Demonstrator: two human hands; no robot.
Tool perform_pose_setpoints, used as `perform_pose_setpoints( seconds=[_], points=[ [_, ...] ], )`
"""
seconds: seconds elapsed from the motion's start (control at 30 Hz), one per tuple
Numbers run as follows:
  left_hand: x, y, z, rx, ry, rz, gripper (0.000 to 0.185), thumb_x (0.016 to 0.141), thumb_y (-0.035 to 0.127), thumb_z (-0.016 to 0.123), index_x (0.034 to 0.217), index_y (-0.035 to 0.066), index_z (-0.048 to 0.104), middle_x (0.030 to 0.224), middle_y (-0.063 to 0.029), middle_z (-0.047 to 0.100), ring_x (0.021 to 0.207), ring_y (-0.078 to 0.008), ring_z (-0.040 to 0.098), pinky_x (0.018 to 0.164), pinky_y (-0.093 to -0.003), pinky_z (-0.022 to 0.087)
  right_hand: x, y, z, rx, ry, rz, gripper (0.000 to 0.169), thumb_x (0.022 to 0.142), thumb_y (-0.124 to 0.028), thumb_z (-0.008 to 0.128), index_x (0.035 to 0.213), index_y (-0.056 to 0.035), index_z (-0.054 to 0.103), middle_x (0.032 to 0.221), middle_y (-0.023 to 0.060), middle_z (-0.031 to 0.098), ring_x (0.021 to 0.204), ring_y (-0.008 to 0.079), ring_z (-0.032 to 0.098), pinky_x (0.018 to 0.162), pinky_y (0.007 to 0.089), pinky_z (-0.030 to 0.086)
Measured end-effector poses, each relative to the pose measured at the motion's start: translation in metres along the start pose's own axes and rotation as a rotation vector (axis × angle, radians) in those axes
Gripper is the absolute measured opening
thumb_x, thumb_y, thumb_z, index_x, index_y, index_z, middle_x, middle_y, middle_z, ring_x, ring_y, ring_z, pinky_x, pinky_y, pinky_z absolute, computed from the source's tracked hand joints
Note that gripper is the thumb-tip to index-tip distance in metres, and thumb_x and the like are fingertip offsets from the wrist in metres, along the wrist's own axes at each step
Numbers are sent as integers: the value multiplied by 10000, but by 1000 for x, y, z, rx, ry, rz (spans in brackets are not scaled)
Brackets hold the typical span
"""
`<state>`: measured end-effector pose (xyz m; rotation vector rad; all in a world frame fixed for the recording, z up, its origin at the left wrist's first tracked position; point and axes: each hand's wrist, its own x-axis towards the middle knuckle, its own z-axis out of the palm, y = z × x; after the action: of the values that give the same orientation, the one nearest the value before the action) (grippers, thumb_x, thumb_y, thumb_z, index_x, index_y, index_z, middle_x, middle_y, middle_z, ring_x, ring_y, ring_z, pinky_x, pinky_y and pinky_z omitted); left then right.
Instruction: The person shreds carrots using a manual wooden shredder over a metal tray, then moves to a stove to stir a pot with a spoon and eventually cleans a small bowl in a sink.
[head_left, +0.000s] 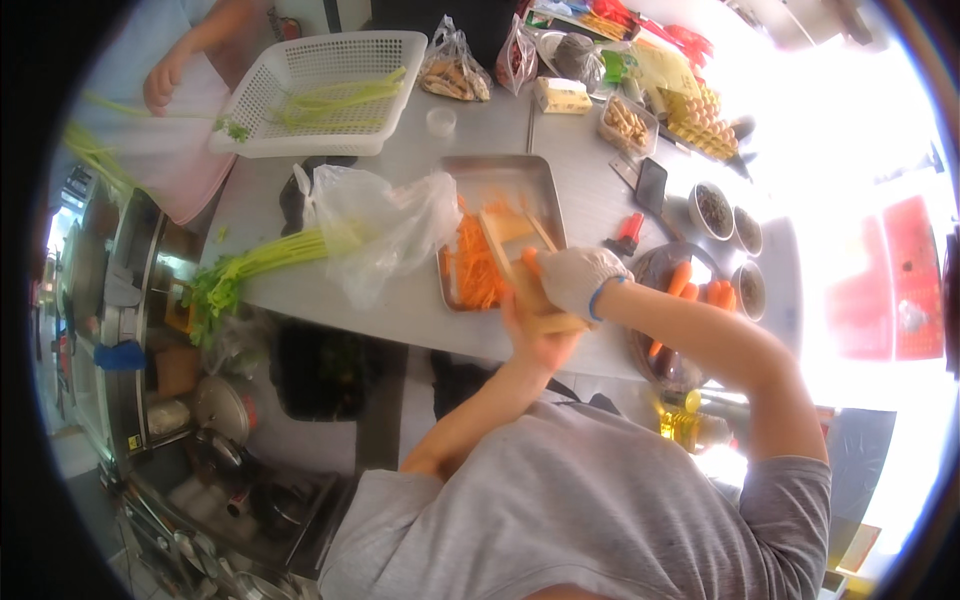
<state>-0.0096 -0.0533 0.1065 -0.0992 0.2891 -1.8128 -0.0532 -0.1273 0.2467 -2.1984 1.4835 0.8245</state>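
Observation:
My left hand (544, 345) grips the near end of a wooden grater board (517, 262), which slants over a steel tray (551, 191). My right hand (581, 279), in a pale knitted glove with a blue cuff edge, is shut on a carrot (529, 259) and presses it on the board. Orange carrot shreds (476, 262) lie heaped in the tray under and beside the board. Whole carrots (680, 277) rest on a round dark board to the right of my gloved hand.
Celery (277, 255) partly in a plastic bag (375, 225) lies left of the tray. Behind it stands a white basket (330, 142) with celery stalks; a co-worker's hand (161, 79) is beside it. A phone (651, 186), a red-handled peeler (628, 232) and bowls (711, 210) are at right.

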Motion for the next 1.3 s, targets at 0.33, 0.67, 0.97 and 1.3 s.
perform_pose_setpoints(
  seconds=[0.33,0.67,0.97,1.3],
  points=[
    [7,16,-1,-77,-34,-79,599,933,590,476,1412,231,470,1421,-28,490,1340,-272,430,1119,-535,318,96,2,24,102,129,140,374,905,-337,606,1224,-146,644,1172,86,701,1105,259,671,856,408,557],
    [-10,18,3,-32,-2,-79,666,866,618,563,1372,190,503,1320,-46,554,1191,-272,510,1031,-479,391,135,55,26,233,304,176,404,899,-369,573,1123,-58,701,1009,131,741,944,313,719,828,424,566],
    [-17,36,25,127,-8,-166,762,857,658,560,1428,167,449,1319,-92,546,1201,-329,502,1019,-470,410,133,98,139,581,599,207,293,882,-235,609,1057,-4,560,991,279,668,965,451,640,823,514,513],
    [-6,44,13,98,-96,-375,801,856,545,614,1472,83,396,1361,-180,515,1242,-387,491,1058,-564,375,42,98,208,698,436,66,266,869,-200,621,1055,-44,512,963,260,643,958,461,607,799,523,475]
  ],
)
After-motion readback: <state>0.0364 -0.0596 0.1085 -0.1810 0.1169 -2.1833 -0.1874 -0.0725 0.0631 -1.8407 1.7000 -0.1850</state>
